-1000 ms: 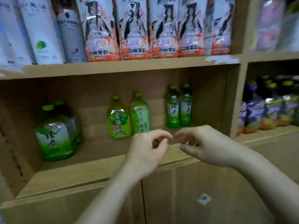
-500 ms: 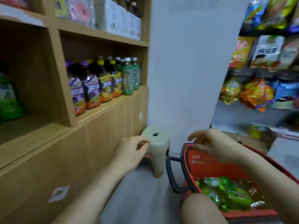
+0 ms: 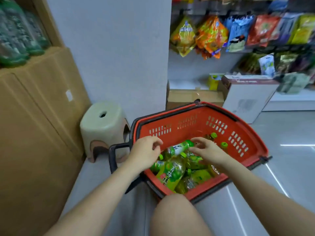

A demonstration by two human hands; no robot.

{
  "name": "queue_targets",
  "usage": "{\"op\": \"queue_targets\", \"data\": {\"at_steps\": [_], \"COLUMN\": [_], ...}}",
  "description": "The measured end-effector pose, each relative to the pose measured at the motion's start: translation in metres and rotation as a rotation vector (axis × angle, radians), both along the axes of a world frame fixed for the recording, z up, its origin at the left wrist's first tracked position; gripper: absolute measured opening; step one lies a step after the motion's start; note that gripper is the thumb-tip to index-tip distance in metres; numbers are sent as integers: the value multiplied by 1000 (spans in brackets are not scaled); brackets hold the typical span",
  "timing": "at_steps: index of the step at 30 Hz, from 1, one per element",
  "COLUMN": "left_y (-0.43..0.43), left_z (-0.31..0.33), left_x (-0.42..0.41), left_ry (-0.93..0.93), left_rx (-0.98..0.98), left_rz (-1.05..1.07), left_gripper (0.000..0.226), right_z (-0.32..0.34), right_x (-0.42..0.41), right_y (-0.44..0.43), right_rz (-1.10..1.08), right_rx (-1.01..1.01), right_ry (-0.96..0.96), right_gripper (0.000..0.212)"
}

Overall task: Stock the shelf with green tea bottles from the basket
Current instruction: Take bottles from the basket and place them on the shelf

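Note:
A red basket (image 3: 190, 123) with black handles stands on the floor in front of me, with several green tea bottles lying in it. A white-labelled green bottle (image 3: 179, 148) lies on top, and a larger yellow-green bottle (image 3: 172, 172) lies nearer me. My left hand (image 3: 146, 151) hovers over the basket's left rim, fingers loosely curled and holding nothing. My right hand (image 3: 208, 150) reaches in with spread fingers, fingertips close to the white-labelled bottle's cap; no grip shows. The wooden shelf unit (image 3: 34, 103) is at the left, blurred green bottles (image 3: 15, 40) on it.
A pale plastic stool (image 3: 104, 123) stands between the shelf unit and the basket. My knee (image 3: 177, 215) is just in front of the basket. Behind it sit a cardboard box (image 3: 194, 96) and a white box (image 3: 248, 96). Snack bags (image 3: 211, 36) hang at the upper right.
My view has swung from the shelf, right and down to the basket. Both hands have moved from in front of the shelf to over the bottles in the basket.

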State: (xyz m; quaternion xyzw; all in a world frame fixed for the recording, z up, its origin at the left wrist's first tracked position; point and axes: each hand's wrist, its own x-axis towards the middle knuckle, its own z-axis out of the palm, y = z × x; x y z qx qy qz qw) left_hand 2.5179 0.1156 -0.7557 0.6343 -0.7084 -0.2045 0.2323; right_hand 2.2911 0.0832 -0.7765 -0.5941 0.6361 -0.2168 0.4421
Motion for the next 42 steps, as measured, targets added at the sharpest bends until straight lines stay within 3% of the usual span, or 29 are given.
{"op": "queue_targets", "data": {"at_steps": [3, 8, 13, 17, 20, 22, 24, 26, 29, 32, 33, 35, 38, 42], "left_y": [-45, -101, -117, -120, -125, -126, -125, -124, -125, -122, -121, -120, -119, -112], "left_z": [-38, -118, -166, -162, -160, -156, -149, -142, -138, -134, -131, -124, -112, -80], "left_x": [-35, -87, -96, -96, -89, -88, -91, -93, -94, -93, -92, -90, -88, -81], "left_ry": [-58, -384, -370, -363, -302, -314, -395, -463, -504, -548, -570, -603, -504, -279], "left_rx": [167, 507, 776, 715, 815, 814, 749, 702, 718, 672, 635, 556, 451, 303], "left_rz": [-70, -203, -177, -136, -187, -255, -312, -379, -470, -488, -488, -469, -370, -219], "left_gripper": [34, 77, 121, 117, 123, 128, 127, 119, 113, 110, 109, 106, 99, 96], "right_z": [-39, -89, -124, -126, -114, -98, -86, -85, -101, -108, -109, -110, -101, -55], "right_x": [3, 10, 11, -1, -8, -15, -34, -61, -89, -85, -81, -80, -82, -82], "right_y": [-33, -88, -102, -111, -114, -117, -124, -126, -116, -108, -106, -105, -101, -93], "right_rz": [62, 119, 168, 73, 110, 133, 180, 280, 362, 420, 419, 422, 306, 167], "right_rx": [121, 256, 464, 391, 385, 298, 206, 330, 606, 572, 522, 419, 368, 190], "right_ry": [111, 277, 195, 7, -88, 49, 399, 724, 839, 1040, 1079, 1088, 1005, 903], "right_gripper": [55, 65, 62, 18, 13, 29, 54, 71, 71, 100, 99, 75, 45, 62]}}
